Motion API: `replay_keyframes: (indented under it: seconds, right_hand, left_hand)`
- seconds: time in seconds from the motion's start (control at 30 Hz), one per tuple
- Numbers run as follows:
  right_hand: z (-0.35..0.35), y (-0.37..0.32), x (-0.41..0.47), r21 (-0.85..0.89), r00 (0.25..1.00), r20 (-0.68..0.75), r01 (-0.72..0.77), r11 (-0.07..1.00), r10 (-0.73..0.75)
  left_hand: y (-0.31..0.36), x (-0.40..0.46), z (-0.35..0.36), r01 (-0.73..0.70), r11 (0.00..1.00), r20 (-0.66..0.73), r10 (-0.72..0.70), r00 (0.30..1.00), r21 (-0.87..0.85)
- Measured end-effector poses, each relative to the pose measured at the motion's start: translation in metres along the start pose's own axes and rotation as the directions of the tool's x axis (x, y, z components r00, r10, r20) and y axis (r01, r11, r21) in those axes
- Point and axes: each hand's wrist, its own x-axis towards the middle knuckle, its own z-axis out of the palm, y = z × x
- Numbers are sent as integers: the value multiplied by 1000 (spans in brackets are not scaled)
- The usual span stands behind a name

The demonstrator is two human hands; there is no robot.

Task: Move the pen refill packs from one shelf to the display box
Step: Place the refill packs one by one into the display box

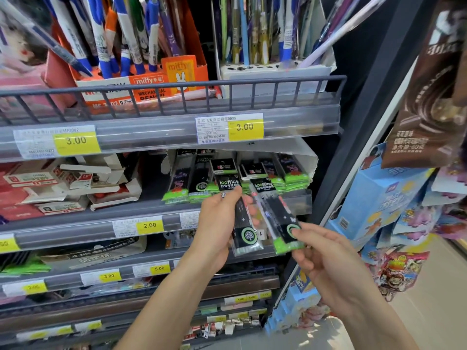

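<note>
My left hand (217, 223) grips a black-and-green pen refill pack (246, 232) upright in front of the second shelf. To its right, my right hand (321, 251) pinches the green lower end of a second refill pack (278, 218), which tilts up toward the shelf. Just behind both packs stands the white cardboard display box (309, 164), holding several rows of the same black-and-green packs (202, 185). More green packs (22, 267) lie on a lower shelf at the left.
Above, a railed shelf (177, 84) carries an orange Miffy pencil box (141, 84) and a white pen holder (275, 72). Red-and-white boxes (63, 188) fill the second shelf's left. Snack bags (427, 102) and blue packets (379, 198) hang at the right.
</note>
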Motion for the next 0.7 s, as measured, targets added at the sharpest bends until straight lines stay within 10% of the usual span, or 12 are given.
replay_keyframes:
  seconds: [0.47,0.57,0.7]
  right_hand:
    - [46,-27,62,329,879,-402,401,855,-257]
    - [47,-4,56,-186,720,-463,492,850,-518]
    - [44,1,64,-639,551,-67,616,460,-832]
  left_hand:
    - [12,-6,3,12,994,77,-3,997,-109]
    - [15,-7,0,28,993,69,-20,997,-118]
    - [18,-7,-4,18,997,110,-10,994,-72]
